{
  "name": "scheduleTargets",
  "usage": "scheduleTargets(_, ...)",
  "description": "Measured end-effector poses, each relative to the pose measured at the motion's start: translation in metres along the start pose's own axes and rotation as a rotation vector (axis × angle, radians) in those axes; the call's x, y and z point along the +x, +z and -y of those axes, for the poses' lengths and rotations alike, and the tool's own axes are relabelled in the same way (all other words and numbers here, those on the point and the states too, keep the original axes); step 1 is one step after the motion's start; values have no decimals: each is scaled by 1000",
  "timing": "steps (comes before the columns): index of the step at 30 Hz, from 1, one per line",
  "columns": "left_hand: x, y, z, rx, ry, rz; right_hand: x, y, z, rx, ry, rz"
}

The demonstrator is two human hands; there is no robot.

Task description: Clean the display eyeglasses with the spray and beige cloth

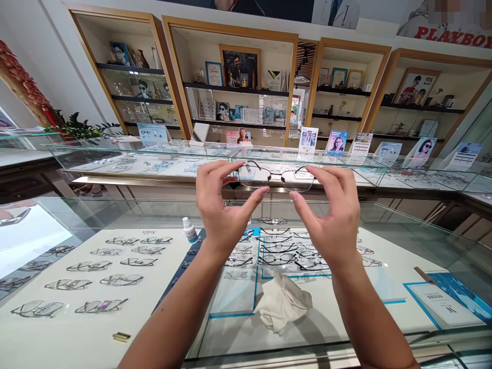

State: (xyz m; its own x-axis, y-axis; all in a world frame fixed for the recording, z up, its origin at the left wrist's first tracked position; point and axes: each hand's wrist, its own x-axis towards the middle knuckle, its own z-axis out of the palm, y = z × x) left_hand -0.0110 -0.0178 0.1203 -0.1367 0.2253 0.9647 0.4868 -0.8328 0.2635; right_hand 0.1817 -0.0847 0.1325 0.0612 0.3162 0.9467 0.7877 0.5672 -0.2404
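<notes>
A pair of thin dark-rimmed eyeglasses [275,177] is held up level above the glass display case. My left hand [226,205] pinches its left side, index finger at the top and thumb near the lower rim. On the other side my right hand [330,212] grips the frame between fingers and thumb. Below, a crumpled pale cloth [283,302] lies on the case top between my forearms. A small white bottle [189,230] stands to the left of my left wrist.
Rows of eyeglasses [89,266] lie inside the display case. A printed card [438,302] is at the right. Farther back runs another glass counter [154,166] with upright signs [336,142], before wooden shelves [230,31].
</notes>
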Motion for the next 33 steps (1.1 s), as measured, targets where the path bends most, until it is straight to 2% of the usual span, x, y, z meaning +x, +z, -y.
scheduleTargets(5, -1, 6, 13, -54, 20, -40, 2, -2, -2, 102, 73, -73)
scheduleTargets(11, -3, 6, 10, -35, 21, -17, 4, -2, -6, 210, 174, -132)
scheduleTargets(15, -5, 5, 9, -23, 21, -14, 3, -1, -7, 355, 249, -101)
scheduleTargets(25, -5, 9, 12, -96, -14, 13, 3, 1, -15, 630, 316, 17)
scheduleTargets(33, -3, 5, 7, -67, -5, 36, 4, 8, -24, 714, 366, 51)
